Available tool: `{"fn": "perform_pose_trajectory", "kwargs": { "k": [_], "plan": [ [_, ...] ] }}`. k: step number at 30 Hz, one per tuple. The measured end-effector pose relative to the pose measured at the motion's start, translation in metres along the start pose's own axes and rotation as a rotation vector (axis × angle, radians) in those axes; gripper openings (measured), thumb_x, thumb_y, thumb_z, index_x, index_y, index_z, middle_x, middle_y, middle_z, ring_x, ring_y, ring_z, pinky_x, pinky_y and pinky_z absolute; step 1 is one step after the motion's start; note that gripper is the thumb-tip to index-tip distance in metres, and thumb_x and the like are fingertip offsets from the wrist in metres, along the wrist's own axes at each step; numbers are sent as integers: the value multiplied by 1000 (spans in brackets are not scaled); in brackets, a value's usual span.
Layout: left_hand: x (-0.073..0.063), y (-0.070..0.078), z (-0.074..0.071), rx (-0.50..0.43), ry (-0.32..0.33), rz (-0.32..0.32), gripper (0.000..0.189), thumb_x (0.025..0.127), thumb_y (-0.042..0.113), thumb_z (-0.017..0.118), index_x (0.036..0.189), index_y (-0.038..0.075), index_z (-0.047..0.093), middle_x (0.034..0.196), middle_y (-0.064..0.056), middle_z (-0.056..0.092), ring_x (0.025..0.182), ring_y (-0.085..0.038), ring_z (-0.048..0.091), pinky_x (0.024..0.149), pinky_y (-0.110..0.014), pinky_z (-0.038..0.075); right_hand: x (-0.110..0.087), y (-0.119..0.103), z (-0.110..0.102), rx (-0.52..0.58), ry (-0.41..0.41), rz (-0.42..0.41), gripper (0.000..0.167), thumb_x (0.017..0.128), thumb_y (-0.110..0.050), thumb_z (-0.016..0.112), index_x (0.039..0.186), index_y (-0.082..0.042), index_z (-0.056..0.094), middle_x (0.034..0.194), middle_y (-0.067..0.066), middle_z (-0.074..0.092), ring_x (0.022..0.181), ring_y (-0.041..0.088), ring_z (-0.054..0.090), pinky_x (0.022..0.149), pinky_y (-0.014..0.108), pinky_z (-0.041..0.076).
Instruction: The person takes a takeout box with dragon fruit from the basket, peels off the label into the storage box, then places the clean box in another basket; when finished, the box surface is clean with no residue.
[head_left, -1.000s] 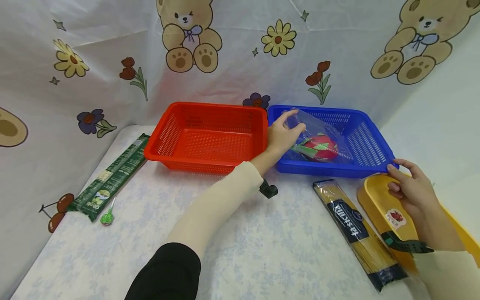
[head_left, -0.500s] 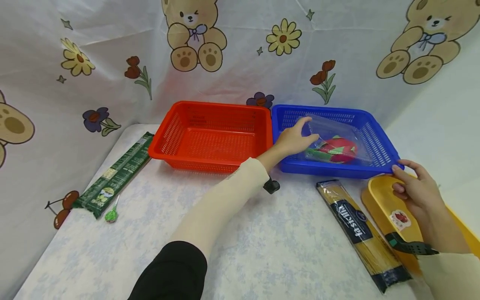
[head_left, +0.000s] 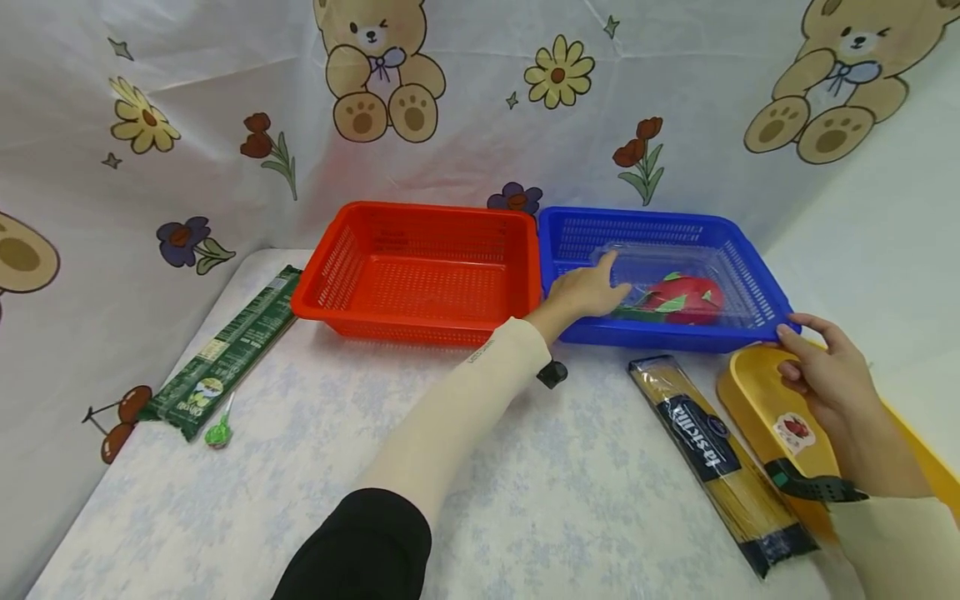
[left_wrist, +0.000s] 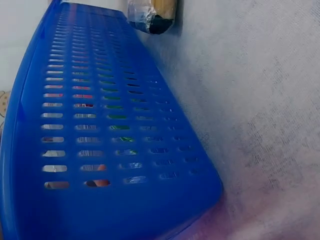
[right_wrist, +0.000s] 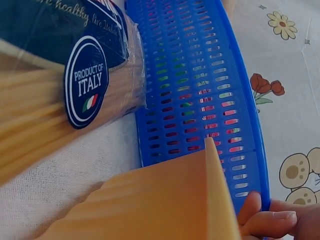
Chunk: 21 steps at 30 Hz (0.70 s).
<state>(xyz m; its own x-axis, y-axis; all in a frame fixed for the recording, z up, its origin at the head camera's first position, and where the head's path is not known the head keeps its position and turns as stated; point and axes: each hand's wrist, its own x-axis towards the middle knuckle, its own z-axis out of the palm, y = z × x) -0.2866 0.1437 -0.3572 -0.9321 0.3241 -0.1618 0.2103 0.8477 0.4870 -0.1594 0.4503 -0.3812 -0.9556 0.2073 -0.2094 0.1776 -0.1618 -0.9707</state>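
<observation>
The blue basket [head_left: 667, 337] stands at the right of the table. Inside it lies a clear plastic box [head_left: 720, 258] with a pink-and-green dragon fruit [head_left: 686, 300] in or beneath it; I cannot tell which. My left hand [head_left: 581, 293] reaches over the basket's front left, thumb and index finger spread beside the box's left end; its other fingers are hidden. My right hand [head_left: 836, 375] pinches the basket's front right corner, as the right wrist view also shows with the fingers [right_wrist: 272, 222] at the rim. In the left wrist view only the basket's slotted wall [left_wrist: 100, 125] shows, not the hand.
A red basket [head_left: 435, 292] touches the blue one's left side. In front lie a spaghetti pack [head_left: 705, 442] and a yellow container [head_left: 772, 400] under my right hand. A long green packet [head_left: 225, 354] and a green lollipop [head_left: 218, 432] lie at left.
The clear box was tilted up at my left hand and now lies flat in the blue basket, further right. My left hand has lowered and moved slightly right. My right hand keeps its pinch.
</observation>
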Motion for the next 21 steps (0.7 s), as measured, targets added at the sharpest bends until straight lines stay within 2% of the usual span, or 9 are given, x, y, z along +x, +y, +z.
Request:
{"fn": "perform_pose_trajectory", "kwargs": {
  "k": [3, 4, 5, 7, 10, 12, 16, 19, 21],
  "plan": [
    [1, 1, 5, 81, 39, 7, 71, 105, 57, 43, 164, 37, 11, 125, 3, 67, 79, -15, 61, 63, -29, 48, 1, -1, -1, -41, -10, -11, 43, 94, -30, 73, 127, -27, 45, 82, 0, 70, 53, 17, 48, 50, 25, 41],
    [0, 2, 6, 111, 61, 16, 71, 105, 57, 42, 165, 36, 10, 114, 2, 70, 72, -15, 58, 59, -28, 47, 1, -1, -2, -68, -10, -16, 43, 94, -31, 73, 126, -27, 46, 82, 0, 71, 53, 16, 49, 50, 24, 42],
    [-1, 2, 8, 151, 98, 33, 70, 105, 57, 41, 165, 36, 10, 110, 2, 70, 68, -15, 57, 56, -28, 46, 1, -1, -4, -102, -11, -23, 41, 95, -31, 73, 126, -27, 46, 82, -1, 71, 52, 16, 48, 49, 24, 41],
    [-5, 0, 10, 229, 181, 103, 69, 106, 55, 40, 165, 34, 11, 110, 0, 69, 64, -14, 54, 53, -25, 44, 0, -2, -5, -248, 6, -42, 36, 97, -37, 69, 125, -30, 47, 81, -3, 70, 51, 16, 46, 50, 23, 41],
    [-20, -8, 7, 320, 317, 263, 66, 106, 52, 42, 164, 32, 20, 124, 0, 64, 74, -12, 56, 54, -22, 45, -5, -6, -4, -494, 60, -63, 33, 100, -46, 61, 128, -32, 50, 75, -4, 66, 53, 16, 48, 50, 24, 42],
    [-38, -19, 3, 358, 389, 389, 63, 105, 49, 44, 162, 28, 29, 125, -1, 62, 82, -11, 56, 56, -20, 46, -11, -9, 1, -646, 104, -90, 36, 101, -50, 57, 132, -31, 52, 71, -4, 63, 55, 16, 50, 50, 26, 43],
    [-82, -47, -8, 339, 487, 577, 57, 104, 44, 51, 155, 21, 45, 113, 0, 62, 89, -13, 56, 63, -19, 45, -29, -18, 20, -783, 162, -189, 43, 103, -47, 54, 140, -24, 55, 65, -3, 60, 57, 16, 52, 47, 28, 43],
    [-118, -73, -15, 288, 522, 642, 52, 102, 40, 57, 149, 19, 53, 118, -2, 63, 98, -16, 59, 72, -24, 48, -46, -23, 45, -821, 154, -302, 43, 105, -43, 54, 141, -21, 55, 66, -1, 60, 55, 16, 50, 44, 29, 41],
    [-140, -90, -19, 268, 509, 648, 49, 101, 38, 59, 146, 18, 56, 124, -4, 63, 107, -19, 60, 80, -30, 51, -57, -23, 64, -813, 126, -403, 39, 105, -38, 56, 139, -20, 57, 68, -1, 62, 54, 16, 49, 42, 29, 38]
  ]
}}
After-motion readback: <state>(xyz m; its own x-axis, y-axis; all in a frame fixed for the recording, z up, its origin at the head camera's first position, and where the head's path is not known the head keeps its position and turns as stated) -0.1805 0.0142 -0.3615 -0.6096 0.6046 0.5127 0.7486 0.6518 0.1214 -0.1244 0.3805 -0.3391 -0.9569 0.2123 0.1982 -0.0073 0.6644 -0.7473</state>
